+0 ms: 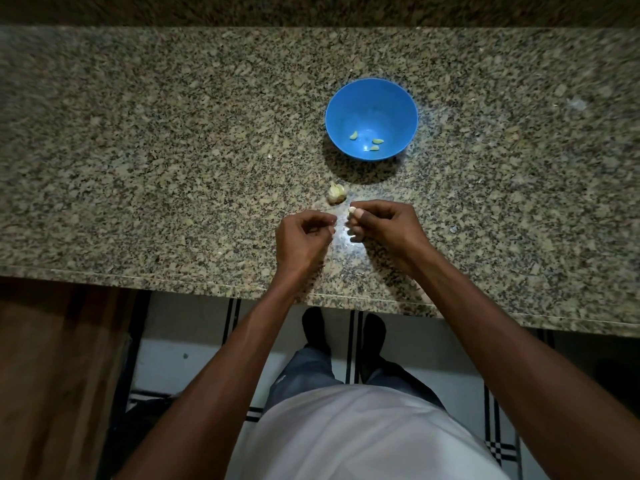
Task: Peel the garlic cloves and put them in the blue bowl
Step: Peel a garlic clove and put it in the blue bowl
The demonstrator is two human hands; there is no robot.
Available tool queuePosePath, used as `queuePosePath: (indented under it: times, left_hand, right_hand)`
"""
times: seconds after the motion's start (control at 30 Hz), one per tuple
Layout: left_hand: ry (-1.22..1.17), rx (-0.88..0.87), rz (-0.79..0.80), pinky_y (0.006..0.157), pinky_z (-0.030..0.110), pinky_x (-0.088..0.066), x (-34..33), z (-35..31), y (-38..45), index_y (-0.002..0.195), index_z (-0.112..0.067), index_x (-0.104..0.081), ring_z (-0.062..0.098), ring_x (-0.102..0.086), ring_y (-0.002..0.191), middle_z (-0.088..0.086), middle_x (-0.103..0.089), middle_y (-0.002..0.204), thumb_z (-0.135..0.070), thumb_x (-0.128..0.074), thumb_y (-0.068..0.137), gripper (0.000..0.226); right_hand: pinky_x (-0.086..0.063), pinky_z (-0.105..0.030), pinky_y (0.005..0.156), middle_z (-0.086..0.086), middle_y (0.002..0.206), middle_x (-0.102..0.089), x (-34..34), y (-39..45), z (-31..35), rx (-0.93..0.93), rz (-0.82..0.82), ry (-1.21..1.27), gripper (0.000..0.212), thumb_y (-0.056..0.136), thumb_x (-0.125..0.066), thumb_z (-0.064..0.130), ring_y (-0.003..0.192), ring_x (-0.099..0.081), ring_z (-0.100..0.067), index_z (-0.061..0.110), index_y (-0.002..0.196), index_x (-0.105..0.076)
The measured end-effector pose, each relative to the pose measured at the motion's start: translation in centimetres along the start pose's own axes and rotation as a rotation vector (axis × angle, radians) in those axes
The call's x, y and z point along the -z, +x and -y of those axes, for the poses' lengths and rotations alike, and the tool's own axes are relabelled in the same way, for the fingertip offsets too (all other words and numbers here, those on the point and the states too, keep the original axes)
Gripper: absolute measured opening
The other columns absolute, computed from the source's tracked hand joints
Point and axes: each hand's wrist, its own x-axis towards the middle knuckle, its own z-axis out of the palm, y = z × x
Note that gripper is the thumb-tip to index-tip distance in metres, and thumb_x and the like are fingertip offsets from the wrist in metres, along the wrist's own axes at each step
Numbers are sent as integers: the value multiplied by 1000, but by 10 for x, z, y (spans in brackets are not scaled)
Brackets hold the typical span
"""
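A small pale garlic clove (352,210) sits pinched in the right hand (384,227) fingers; the round blue plastic bowl (401,98) lies straight ahead, while the left hand (303,239) curls, its hold unclear.

Bowl (371,98) sat on counter (138,150), right of its middle. Three peeled cloves (373,142) lay in bowl, toward near side. Garlic head (336,193) lay on counter just in front of bowl, slightly left. Right hand (381,223) was nearer than garlic head, in front of bowl, clove (352,210) at fingertips. Left hand (304,237) just left of it, apart.
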Motion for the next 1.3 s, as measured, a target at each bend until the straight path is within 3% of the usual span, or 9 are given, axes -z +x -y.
queuePosePath:
  times: [0.1, 0.27, 0.43, 0.5, 0.63, 0.7, 0.83, 1.07, 1.3]
  left_hand:
    - [50, 3, 8, 89, 29, -62, 4, 1, 2, 105, -16, -82, -1, -73, 93, -7, -80, 102, -1, -76, 88, 23]
    - [-22, -79, 7, 63, 17, -57, 3, -10, 1, 100, -12, -83, 4, -75, 72, -3, -79, 80, -26, -86, 87, 19]
    - [11, -160, 111, 77, 26, -62, 4, -13, 7, 115, -16, -79, 4, -73, 90, -5, -79, 102, -21, -84, 87, 28]
    - [26, -189, 128, 84, 31, -64, 2, -13, 9, 111, -15, -81, 4, -74, 95, -4, -79, 107, -17, -82, 88, 22]
    - [13, -172, 49, 83, 24, -62, -1, -15, 9, 103, -12, -83, 3, -75, 92, -2, -80, 103, -12, -81, 90, 14]
    - [-48, -140, 40, 80, 21, -61, -2, -16, 7, 102, -10, -82, 5, -76, 92, -2, -81, 100, -11, -81, 90, 13]
    - [-144, -115, 24, 72, 21, -60, -4, -17, 6, 100, -6, -81, 10, -77, 89, 0, -80, 96, -7, -81, 88, 12]
    - [-64, -157, 10, 74, 24, -62, -5, -18, 9, 98, -11, -81, 6, -76, 85, -4, -79, 90, -10, -80, 90, 8]
    - [-46, -103, 41, 81, 40, -66, -8, -11, 12, 100, -12, -79, 12, -77, 89, -1, -79, 94, -24, -83, 90, 16]
  right_hand:
    - [-58, -64, 85, -35, 92, -72, 2, -1, 2, 36, 13, -73, 18, 98, -72, 8, 79, -64, -35, -5, 111, -76]
    - [-60, -61, 86, -26, 89, -76, 4, 0, 5, 66, 11, -176, 15, 97, -75, 13, 74, -68, -30, 0, 104, -79]
    - [-61, -59, 89, -19, 87, -79, 3, 0, 4, 60, 24, -211, 14, 96, -77, 16, 79, -73, -31, 3, 101, -80]
    - [-62, -57, 88, -18, 88, -79, 3, -1, 5, 73, 30, -231, 14, 97, -76, 16, 79, -73, -30, 3, 101, -80]
    - [-63, -35, 83, -20, 95, -79, 2, -6, 9, 72, 54, -118, 15, 98, -72, 8, 81, -74, -20, -1, 109, -78]
    - [-62, -31, 88, -20, 102, -79, 0, -9, 11, 37, 86, -5, 18, 96, -73, 6, 90, -75, -21, -2, 112, -77]
    - [-62, -31, 90, -17, 103, -79, -4, -13, 13, -8, 89, 140, 19, 94, -75, 4, 93, -76, -21, 0, 111, -77]
    - [-63, -35, 89, -17, 102, -80, -4, -12, 15, 36, 55, 100, 22, 90, -80, 10, 94, -77, -26, -1, 110, -78]
    - [-65, -40, 81, -4, 98, -81, -2, -8, 18, 222, 15, -189, 14, 92, -80, 11, 92, -78, -22, 5, 104, -80]
